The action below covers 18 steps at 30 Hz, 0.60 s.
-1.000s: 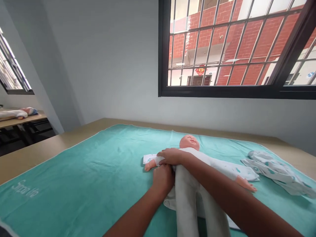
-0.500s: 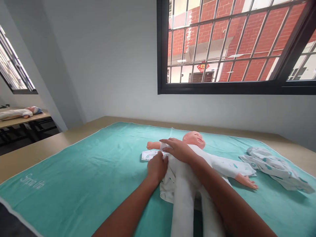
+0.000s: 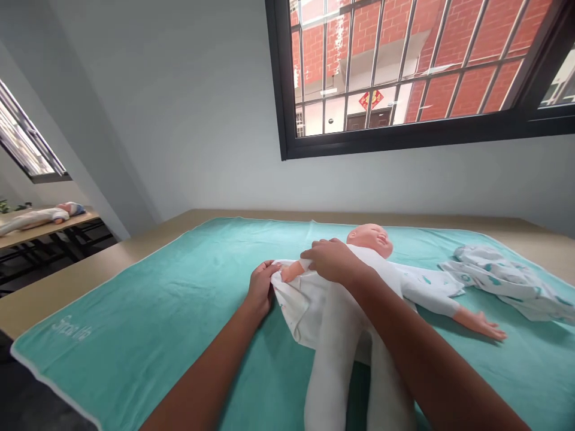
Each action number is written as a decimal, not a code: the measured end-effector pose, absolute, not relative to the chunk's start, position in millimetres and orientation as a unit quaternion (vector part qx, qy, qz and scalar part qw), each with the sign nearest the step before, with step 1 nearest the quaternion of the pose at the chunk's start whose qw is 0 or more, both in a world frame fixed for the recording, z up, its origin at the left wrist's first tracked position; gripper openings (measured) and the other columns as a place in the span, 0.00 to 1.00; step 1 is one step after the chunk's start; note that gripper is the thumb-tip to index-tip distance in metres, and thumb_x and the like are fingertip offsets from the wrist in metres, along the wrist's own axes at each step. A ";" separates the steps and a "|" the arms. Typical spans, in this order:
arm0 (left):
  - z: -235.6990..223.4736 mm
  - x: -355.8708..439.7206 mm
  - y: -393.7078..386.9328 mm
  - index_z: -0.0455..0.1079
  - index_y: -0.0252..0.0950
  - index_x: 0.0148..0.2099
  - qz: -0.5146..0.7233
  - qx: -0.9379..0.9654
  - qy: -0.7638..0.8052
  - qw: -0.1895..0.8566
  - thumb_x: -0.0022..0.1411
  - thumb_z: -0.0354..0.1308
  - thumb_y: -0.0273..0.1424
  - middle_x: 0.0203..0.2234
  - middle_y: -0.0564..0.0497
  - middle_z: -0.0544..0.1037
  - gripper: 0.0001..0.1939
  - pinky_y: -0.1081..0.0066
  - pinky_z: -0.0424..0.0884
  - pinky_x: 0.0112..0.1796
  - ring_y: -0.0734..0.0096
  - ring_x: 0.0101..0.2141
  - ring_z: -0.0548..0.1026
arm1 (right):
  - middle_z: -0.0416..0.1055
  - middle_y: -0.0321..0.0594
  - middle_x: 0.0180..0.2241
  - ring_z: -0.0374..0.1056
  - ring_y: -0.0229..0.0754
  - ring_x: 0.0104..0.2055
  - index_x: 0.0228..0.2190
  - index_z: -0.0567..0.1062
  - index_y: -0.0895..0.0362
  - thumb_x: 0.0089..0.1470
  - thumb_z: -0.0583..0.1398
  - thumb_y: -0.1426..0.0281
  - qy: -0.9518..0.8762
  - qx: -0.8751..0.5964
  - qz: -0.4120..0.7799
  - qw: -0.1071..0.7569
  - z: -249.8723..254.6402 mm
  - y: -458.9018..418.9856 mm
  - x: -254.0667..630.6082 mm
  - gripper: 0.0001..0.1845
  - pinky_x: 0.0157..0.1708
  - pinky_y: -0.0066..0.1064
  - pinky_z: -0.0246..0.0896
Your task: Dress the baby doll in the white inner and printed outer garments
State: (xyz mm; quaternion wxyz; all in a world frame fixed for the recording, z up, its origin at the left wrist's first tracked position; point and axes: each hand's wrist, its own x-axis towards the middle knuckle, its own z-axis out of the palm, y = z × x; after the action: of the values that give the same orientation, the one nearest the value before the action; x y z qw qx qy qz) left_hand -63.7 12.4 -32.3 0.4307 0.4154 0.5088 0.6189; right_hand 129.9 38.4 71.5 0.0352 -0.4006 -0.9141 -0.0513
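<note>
A baby doll (image 3: 371,238) lies on its back on a teal towel (image 3: 157,305), half dressed in a white printed sleepsuit (image 3: 314,305). My left hand (image 3: 260,287) pinches the loose edge of the sleepsuit beside the doll's bare arm (image 3: 293,270). My right hand (image 3: 331,260) is closed over the doll's shoulder and upper arm. The doll's other arm, sleeved, stretches out to the right, its bare hand (image 3: 480,324) resting on the towel.
A second crumpled printed garment (image 3: 498,280) lies on the towel at the right. The towel covers a beige table (image 3: 112,254) against a grey wall below a barred window (image 3: 404,72). Another doll (image 3: 40,216) lies on a desk far left.
The doll's bare arm has come out of the flat sleeve and now lies folded against its side. My left hand moved left and lifted the garment's edge. The camera shifted left.
</note>
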 end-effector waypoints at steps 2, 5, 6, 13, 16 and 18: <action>-29.6 -60.3 9.0 0.66 0.35 0.40 0.625 0.412 0.499 0.437 0.53 0.61 0.39 0.27 0.52 0.75 0.16 0.71 0.68 0.28 0.71 0.26 0.72 | 0.71 0.44 0.36 0.66 0.45 0.37 0.33 0.76 0.53 0.58 0.53 0.72 -0.908 -0.415 -0.058 0.025 67.3 40.6 128.7 0.10 0.36 0.35 0.51; -24.6 -44.1 -1.1 0.67 0.36 0.38 0.632 0.431 0.504 0.401 0.52 0.64 0.38 0.25 0.55 0.74 0.15 0.75 0.64 0.27 0.74 0.24 0.69 | 0.72 0.46 0.37 0.66 0.48 0.41 0.34 0.77 0.54 0.56 0.55 0.75 -0.897 -0.436 -0.065 0.019 62.1 41.6 123.5 0.11 0.39 0.36 0.51; -23.4 -36.9 -4.9 0.67 0.36 0.37 0.629 0.447 0.505 0.386 0.53 0.64 0.39 0.24 0.56 0.73 0.14 0.75 0.63 0.26 0.75 0.24 0.68 | 0.72 0.47 0.38 0.66 0.49 0.42 0.34 0.77 0.54 0.55 0.55 0.75 -0.895 -0.441 -0.066 0.016 60.9 41.2 121.5 0.11 0.40 0.37 0.52; -21.8 -3.2 -12.8 0.66 0.37 0.42 0.603 0.484 0.430 0.466 0.57 0.62 0.44 0.29 0.53 0.75 0.18 0.74 0.66 0.31 0.72 0.29 0.72 | 0.72 0.51 0.40 0.67 0.53 0.44 0.39 0.74 0.58 0.54 0.57 0.74 -0.893 -0.445 -0.056 0.025 53.9 37.2 113.6 0.10 0.42 0.39 0.53; -19.1 -4.9 -10.8 0.65 0.36 0.46 0.599 0.478 0.412 0.493 0.56 0.63 0.46 0.35 0.48 0.78 0.22 0.71 0.69 0.34 0.67 0.33 0.75 | 0.73 0.50 0.40 0.68 0.51 0.43 0.43 0.70 0.58 0.56 0.56 0.73 -0.895 -0.443 -0.041 0.043 53.8 37.1 112.4 0.11 0.40 0.38 0.55; -18.5 -8.2 -10.2 0.65 0.36 0.46 0.596 0.483 0.412 0.492 0.55 0.63 0.46 0.36 0.47 0.78 0.23 0.70 0.70 0.35 0.66 0.34 0.76 | 0.73 0.47 0.41 0.69 0.48 0.42 0.44 0.69 0.56 0.57 0.55 0.71 -0.901 -0.431 -0.026 0.049 58.1 39.2 118.8 0.12 0.38 0.34 0.56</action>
State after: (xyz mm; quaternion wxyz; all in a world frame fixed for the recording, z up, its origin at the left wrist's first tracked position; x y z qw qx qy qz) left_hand -8.2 -10.2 -18.5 0.4922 0.4828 0.4116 0.5960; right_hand 118.8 39.2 58.1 0.0492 -0.4306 -0.9008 -0.0258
